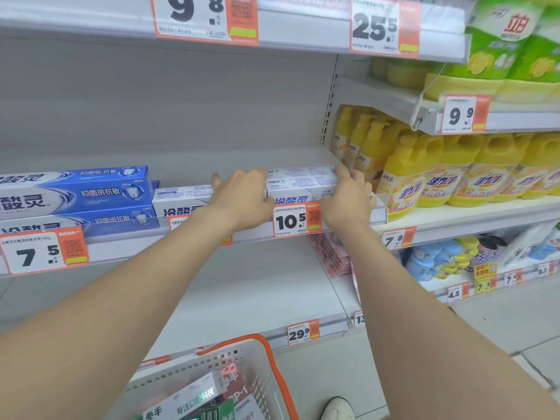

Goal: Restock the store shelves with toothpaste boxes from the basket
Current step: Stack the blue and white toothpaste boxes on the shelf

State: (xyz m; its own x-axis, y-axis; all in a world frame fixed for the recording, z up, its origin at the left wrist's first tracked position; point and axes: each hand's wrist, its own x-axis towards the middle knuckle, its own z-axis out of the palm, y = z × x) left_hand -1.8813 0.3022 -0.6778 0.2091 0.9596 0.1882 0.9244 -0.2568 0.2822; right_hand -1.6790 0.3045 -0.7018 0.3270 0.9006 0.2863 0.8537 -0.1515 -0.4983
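Your left hand (242,195) and right hand (348,201) are apart, each curled round one end of the white toothpaste boxes (303,180) stacked between them at the front of the shelf (378,213). Squeeze evenly from both ends and slide the stack back until it sits flush with the single white box (181,198) just beside your left hand, then release. Both arms reach forward, nearly straight, wrists about level. Yellow bottles (424,171) stand beyond your right hand, and blue boxes (91,192) lie beyond your left. The basket (273,359), below your forearms, holds more boxes.
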